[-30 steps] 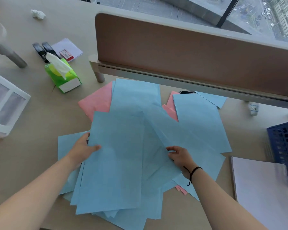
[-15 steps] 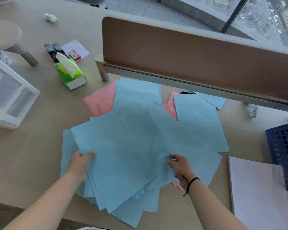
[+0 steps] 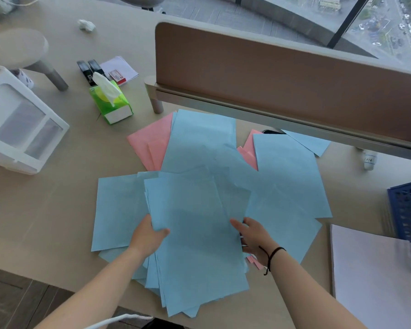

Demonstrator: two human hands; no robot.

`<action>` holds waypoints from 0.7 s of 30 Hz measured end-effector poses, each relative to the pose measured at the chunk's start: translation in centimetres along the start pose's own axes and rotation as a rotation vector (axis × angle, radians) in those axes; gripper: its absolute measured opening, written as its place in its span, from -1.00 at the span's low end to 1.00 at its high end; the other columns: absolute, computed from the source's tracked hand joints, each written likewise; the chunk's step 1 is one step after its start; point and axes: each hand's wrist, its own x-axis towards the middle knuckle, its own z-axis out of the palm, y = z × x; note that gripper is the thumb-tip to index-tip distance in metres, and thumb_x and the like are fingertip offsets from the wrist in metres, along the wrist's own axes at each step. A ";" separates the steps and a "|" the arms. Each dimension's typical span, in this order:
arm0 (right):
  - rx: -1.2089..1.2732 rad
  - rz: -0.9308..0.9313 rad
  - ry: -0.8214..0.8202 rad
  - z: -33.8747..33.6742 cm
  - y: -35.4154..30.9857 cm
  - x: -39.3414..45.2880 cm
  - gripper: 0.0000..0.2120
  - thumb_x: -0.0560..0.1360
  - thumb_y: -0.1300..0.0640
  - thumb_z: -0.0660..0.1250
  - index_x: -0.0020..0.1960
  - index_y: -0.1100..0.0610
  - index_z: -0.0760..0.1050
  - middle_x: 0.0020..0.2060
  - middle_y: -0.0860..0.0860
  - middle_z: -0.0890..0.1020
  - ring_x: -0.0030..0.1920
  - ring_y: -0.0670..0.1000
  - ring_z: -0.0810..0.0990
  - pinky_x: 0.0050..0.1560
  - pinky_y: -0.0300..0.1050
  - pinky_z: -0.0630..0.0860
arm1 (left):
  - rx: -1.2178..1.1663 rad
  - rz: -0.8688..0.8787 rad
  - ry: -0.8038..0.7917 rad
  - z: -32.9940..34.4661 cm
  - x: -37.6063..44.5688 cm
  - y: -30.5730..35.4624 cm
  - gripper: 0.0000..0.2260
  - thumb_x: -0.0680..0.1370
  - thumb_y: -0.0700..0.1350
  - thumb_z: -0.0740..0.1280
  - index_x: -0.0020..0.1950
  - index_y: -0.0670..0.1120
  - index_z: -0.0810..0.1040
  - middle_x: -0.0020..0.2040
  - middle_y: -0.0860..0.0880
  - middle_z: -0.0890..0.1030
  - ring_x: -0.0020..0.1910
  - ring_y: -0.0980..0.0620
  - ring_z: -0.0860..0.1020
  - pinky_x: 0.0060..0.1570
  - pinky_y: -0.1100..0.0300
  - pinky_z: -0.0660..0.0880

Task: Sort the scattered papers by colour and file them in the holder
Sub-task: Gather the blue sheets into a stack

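Observation:
A loose stack of blue papers (image 3: 195, 233) lies at the table's near edge, roughly squared and upright. My left hand (image 3: 147, 236) grips its left side, thumb on top. My right hand (image 3: 252, 236) presses against its right side with fingers apart, a black band on the wrist. More blue sheets (image 3: 285, 176) spread out behind and to the right. Pink papers (image 3: 150, 143) peek out at the back left, and more pink papers (image 3: 249, 148) show in the middle. A blue mesh holder (image 3: 408, 224) stands at the right edge. A white stack (image 3: 375, 276) lies in front of it.
A white plastic organiser (image 3: 22, 124) sits at the left. A green tissue box (image 3: 112, 103), black staplers (image 3: 88, 70) and a small notepad (image 3: 121, 70) lie behind it. A brown desk divider (image 3: 282, 77) runs across the back. A small white bottle (image 3: 369, 160) stands under it.
The fanned blue sheets have been turned and drawn together into a straighter stack. Both hands slid nearer each other along its sides. The camera view shifted right and down.

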 end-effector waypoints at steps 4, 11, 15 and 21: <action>-0.069 -0.083 0.047 2.3 -0.4 -0.4 -0.72 0.42 0.32 0.41 0.10 0.11 0.54 -0.06 0.21 0.72 -0.09 0.24 0.72 -0.03 0.28 0.65 | 0.014 -0.001 -0.022 1.0 -0.3 0.8 -0.64 0.43 -0.03 0.47 0.20 0.02 0.49 0.08 0.10 0.64 0.08 0.06 0.61 0.18 0.05 0.52; 0.055 -0.163 -0.021 1.1 -0.7 -2.1 -0.61 0.48 0.46 0.23 0.07 0.07 0.63 -0.11 0.19 0.75 -0.14 0.23 0.72 0.00 0.29 0.64 | 0.059 0.007 0.105 0.1 0.4 1.2 -0.59 0.25 0.12 0.48 0.03 0.02 0.57 0.08 -0.03 0.58 0.17 -0.07 0.53 0.20 -0.06 0.51; 0.206 -0.128 -0.120 -0.5 -1.0 -3.1 -0.63 0.53 0.48 0.23 0.17 0.14 0.60 0.01 0.23 0.72 -0.10 0.20 0.71 -0.01 0.16 0.66 | -0.131 0.005 0.113 -0.2 0.4 2.2 -0.23 0.26 0.02 0.63 0.38 -0.04 0.36 0.28 -0.01 0.47 0.29 -0.03 0.46 0.32 -0.04 0.43; 0.292 -0.105 -0.105 -2.3 -1.8 -3.7 -0.66 0.55 0.46 0.21 0.17 0.15 0.58 -0.03 0.21 0.73 -0.15 0.18 0.72 -0.08 0.12 0.68 | -0.138 0.029 0.258 -0.8 0.7 3.8 -0.18 0.40 0.11 0.53 0.54 -0.05 0.20 0.48 -0.08 0.31 0.47 -0.07 0.30 0.45 -0.02 0.27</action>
